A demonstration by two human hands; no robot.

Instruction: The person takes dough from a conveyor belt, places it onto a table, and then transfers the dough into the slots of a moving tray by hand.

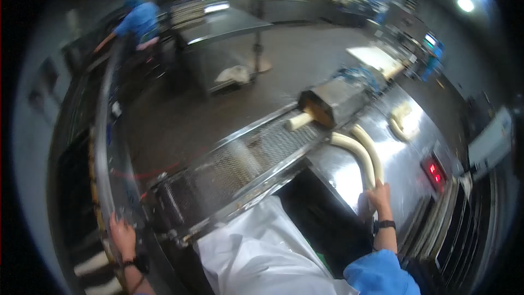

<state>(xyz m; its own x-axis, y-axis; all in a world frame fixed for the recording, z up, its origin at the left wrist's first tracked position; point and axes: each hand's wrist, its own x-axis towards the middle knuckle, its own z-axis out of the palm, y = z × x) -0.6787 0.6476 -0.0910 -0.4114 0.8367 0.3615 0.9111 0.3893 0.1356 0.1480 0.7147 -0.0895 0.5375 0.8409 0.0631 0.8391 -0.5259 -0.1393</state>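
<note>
My right hand point(377, 195) is closed round the near ends of two long pale dough strips point(364, 155) that curve across the shiny metal table point(344, 180). At the lower left, my left hand point(122, 234) is beside a metal rail point(103, 186); its fingers are blurred, and whether it grips anything is unclear. Another pale dough piece point(299, 122) lies on the mesh conveyor belt point(245, 155), at the opening of a metal housing point(335, 101).
More dough point(401, 122) lies farther back on the metal table, near a red digital display point(434, 172). Stacked trays point(436, 224) stand at the right. A person in blue point(139, 22) leans at the upper left; another person point(434, 60) is at the far right.
</note>
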